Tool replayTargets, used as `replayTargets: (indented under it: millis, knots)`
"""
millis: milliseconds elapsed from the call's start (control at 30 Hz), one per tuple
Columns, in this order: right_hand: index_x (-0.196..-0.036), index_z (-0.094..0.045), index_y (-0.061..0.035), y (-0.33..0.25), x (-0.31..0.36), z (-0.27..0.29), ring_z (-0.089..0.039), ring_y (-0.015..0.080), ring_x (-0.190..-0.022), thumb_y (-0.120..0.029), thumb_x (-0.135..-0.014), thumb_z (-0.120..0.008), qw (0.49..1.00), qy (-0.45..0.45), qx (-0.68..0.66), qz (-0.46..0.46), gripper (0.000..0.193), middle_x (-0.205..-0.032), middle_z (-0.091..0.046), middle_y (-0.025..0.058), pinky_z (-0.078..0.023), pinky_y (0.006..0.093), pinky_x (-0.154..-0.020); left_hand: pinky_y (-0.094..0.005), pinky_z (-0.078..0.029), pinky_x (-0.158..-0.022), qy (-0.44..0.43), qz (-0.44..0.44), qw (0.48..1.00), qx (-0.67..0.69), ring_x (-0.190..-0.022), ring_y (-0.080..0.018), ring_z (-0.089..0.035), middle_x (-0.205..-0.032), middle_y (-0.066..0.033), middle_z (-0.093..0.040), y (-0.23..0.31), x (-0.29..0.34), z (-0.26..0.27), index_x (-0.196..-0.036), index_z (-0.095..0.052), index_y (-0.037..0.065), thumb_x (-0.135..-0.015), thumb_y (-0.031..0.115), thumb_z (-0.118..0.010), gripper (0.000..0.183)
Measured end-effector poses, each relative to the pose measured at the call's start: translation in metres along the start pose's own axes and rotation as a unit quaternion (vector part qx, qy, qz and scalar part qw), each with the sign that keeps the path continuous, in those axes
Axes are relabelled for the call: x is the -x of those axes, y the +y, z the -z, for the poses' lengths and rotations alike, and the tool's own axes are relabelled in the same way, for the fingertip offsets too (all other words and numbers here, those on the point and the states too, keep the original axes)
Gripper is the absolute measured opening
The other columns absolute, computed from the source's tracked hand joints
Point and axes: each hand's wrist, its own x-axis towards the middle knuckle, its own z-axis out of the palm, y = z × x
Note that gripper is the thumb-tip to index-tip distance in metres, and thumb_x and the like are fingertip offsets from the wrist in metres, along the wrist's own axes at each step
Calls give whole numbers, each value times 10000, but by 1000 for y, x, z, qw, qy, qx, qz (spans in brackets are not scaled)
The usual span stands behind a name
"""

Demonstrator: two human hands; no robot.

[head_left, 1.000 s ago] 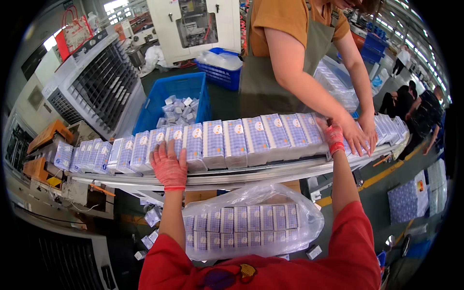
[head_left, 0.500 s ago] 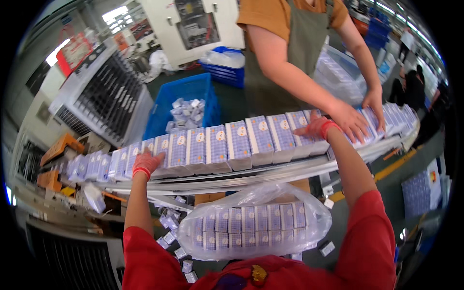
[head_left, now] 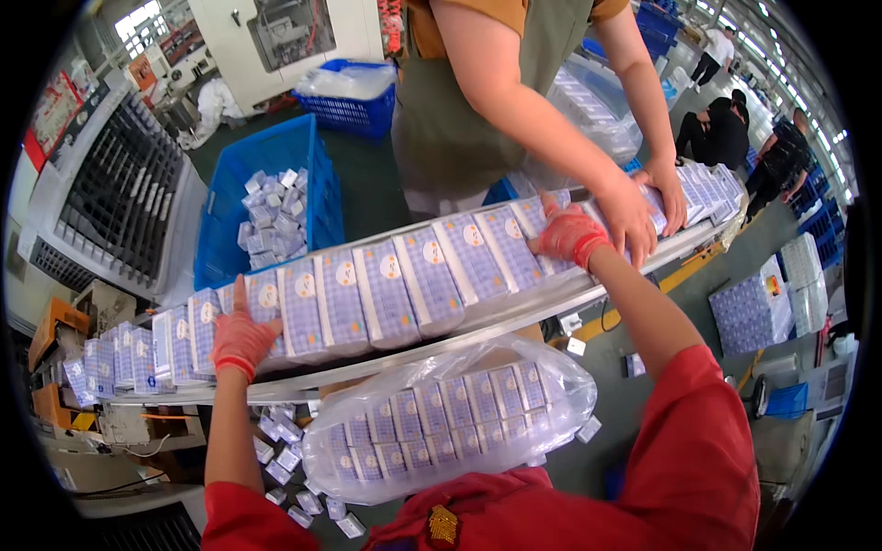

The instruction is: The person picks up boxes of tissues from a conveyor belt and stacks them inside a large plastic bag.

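A long row of lilac-and-white checked soft packs (head_left: 390,289), apparently tissue packs, stands on edge along a metal-railed conveyor (head_left: 459,342). My left hand (head_left: 243,340), in a thin red glove, touches the packs at the left with its index finger stretched and thumb apart. My right hand (head_left: 570,234), gloved alike, rests with spread fingers on packs farther right. Several packs between my hands lean to the left. Close beyond my right hand, a co-worker's hands (head_left: 634,211) press on packs. Below the conveyor lies a clear plastic bag (head_left: 322,441) with two rows of packs inside.
Across the conveyor, a blue crate (head_left: 317,197) holds loose small packs; another blue basket (head_left: 354,115) stands behind it. Loose packs (head_left: 285,450) lie on the floor at lower left. A grey louvred unit (head_left: 115,193) stands left; wrapped bundles (head_left: 753,308) are at right.
The view has turned rightward, so the scene sits farther left. The packs between my hands lean more. Both my hands stay at the row, my left index finger now pointing away from me.
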Motion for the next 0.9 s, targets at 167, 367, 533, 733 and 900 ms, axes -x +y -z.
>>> replayTargets:
  millis: [167, 367, 533, 733, 900]
  knots:
    - [-1323, -161, -172, 6, -19, 2, -370, 331, -1143, -431, -650, -550, 998, 62, 12, 15, 819, -1253, -319, 254, -332, 372, -934, -374, -341, -914, 21, 16, 999, 35, -1072, -372, -426, -1162, -270, -413, 27, -10, 8, -1323, -148, 257, -606, 336, -641, 874]
    - [-1308, -222, -144, 13, -12, -2, -507, 305, -997, -349, -655, -528, 994, 105, 8, 30, 750, -1063, -513, 229, -388, 347, -862, -370, -347, -903, 65, -37, 989, 124, -1064, -365, -430, -1139, -247, -446, 22, -2, -7, -1285, -263, 214, -601, 296, -657, 793]
    - [-1315, -198, -185, 21, -5, 1, -459, 309, -1066, -370, -652, -560, 995, 93, -14, 31, 778, -1197, -424, 195, -361, 384, -900, -365, -353, -899, 98, -81, 975, 182, -1051, -350, -445, -1143, -237, -448, 10, 1, -19, -1270, -285, 199, -587, 220, -672, 785]
    - [-1308, -223, -175, 28, 7, 2, -477, 300, -1046, -374, -662, -563, 980, 178, -47, 75, 757, -1171, -449, 197, -371, 371, -890, -336, -395, -840, 141, -161, 923, 320, -971, -314, -510, -1066, -206, -514, -11, -1, -19, -1257, -302, 185, -598, 192, -670, 754]
    - [-1244, -328, -102, 38, 19, 15, -528, 327, -948, -440, -654, -578, 944, 289, -87, 134, 724, -1016, -540, 213, -410, 380, -816, -286, -414, -797, 185, -215, 889, 359, -905, -178, -499, -1050, -135, -505, -18, 38, 39, -1266, -276, 116, -700, 84, -615, 661]
